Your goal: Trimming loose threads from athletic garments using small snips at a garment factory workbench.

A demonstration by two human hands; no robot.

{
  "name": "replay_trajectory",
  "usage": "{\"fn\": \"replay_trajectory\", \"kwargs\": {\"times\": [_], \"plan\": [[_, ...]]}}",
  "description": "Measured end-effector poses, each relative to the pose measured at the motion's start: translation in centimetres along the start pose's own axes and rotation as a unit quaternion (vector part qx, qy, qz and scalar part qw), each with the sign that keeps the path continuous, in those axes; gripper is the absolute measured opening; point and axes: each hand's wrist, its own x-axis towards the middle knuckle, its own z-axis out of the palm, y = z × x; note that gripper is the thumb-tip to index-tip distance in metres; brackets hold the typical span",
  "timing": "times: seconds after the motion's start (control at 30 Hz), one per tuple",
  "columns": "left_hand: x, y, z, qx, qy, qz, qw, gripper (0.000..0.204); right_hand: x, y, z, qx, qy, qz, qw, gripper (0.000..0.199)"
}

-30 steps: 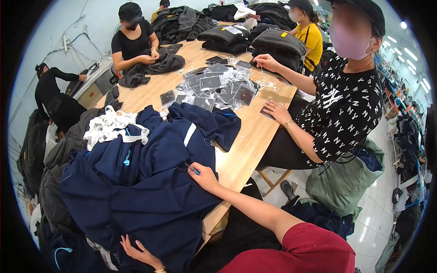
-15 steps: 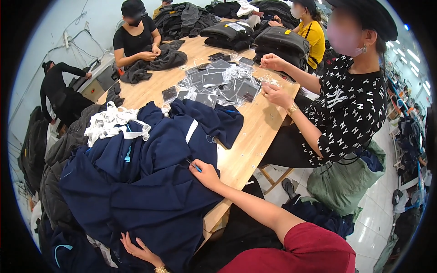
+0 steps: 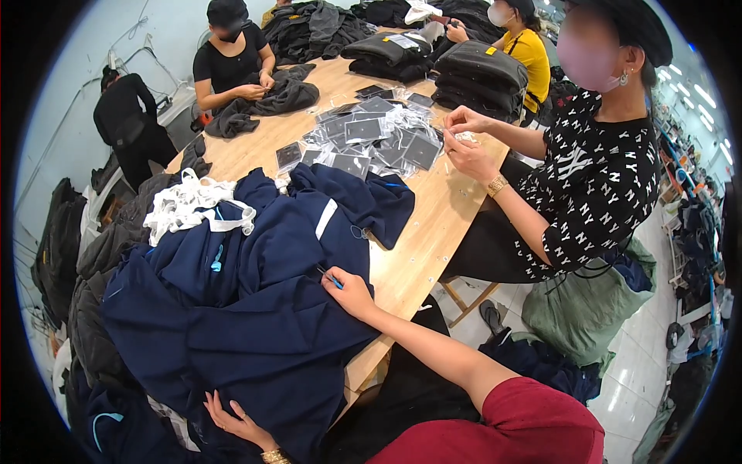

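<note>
Navy blue garments (image 3: 255, 325) lie in a loose heap over the near left end of the table. My right hand (image 3: 349, 294) rests on the cloth near the table edge, closed around small blue-handled thread snips (image 3: 335, 281); their dark tip points up and left. At the lower edge of the fabric, my left hand (image 3: 236, 421) lies flat with fingers spread, holding nothing. A white strip (image 3: 326, 219) shows on the navy cloth beyond my right hand. White bands (image 3: 189, 207) are bunched on top of the heap, with a light blue tab (image 3: 218, 258) below them.
Small clear packets with dark cards (image 3: 367, 130) are piled mid-table. A co-worker at the right handles small white pieces (image 3: 465, 136). Stacked dark garments (image 3: 478, 77) stand at the far side, where another person works on grey cloth (image 3: 267, 102). A green sack (image 3: 583, 305) sits on the floor.
My hands have hardly moved. The right-hand co-worker's hands have come together. At the far left, a bent-over person has straightened and shifted right. The person in yellow has raised a hand.
</note>
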Motion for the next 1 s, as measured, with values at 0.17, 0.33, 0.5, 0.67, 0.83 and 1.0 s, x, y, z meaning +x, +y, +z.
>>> {"fn": "replay_trajectory", "kwargs": {"times": [0.17, 0.33, 0.5, 0.67, 0.83, 1.0], "plan": [[-0.1, -0.3, 0.1, -0.005, 0.000, 0.001, 1.000, 0.037, 0.0, -0.1, -0.2, -0.006, 0.009, -0.013, 1.000, 0.015], [-0.2, -0.3, 0.3, -0.008, -0.001, 0.014, 1.000, 0.037, -0.6, -0.3, -0.8, -0.021, 0.017, -0.009, 1.000, 0.018], [0.0, -1.4, 0.6, 0.004, 0.043, 0.045, 0.998, 0.036, 0.2, 1.4, 0.6, -0.004, 0.029, -0.069, 0.997, 0.019], [0.4, -0.3, 0.0, -0.016, 0.016, 0.021, 1.000, 0.035, 0.8, -0.9, 0.0, -0.032, 0.022, -0.057, 0.998, 0.017], [0.2, -0.2, 0.5, 0.004, 0.017, 0.012, 1.000, 0.036, 0.2, 0.7, 0.3, -0.006, 0.056, -0.066, 0.996, 0.018], [-0.3, -0.6, 0.0, 0.003, 0.008, 0.006, 1.000, 0.037, -0.3, 0.0, 0.3, -0.004, 0.031, -0.047, 0.998, 0.019]]}}
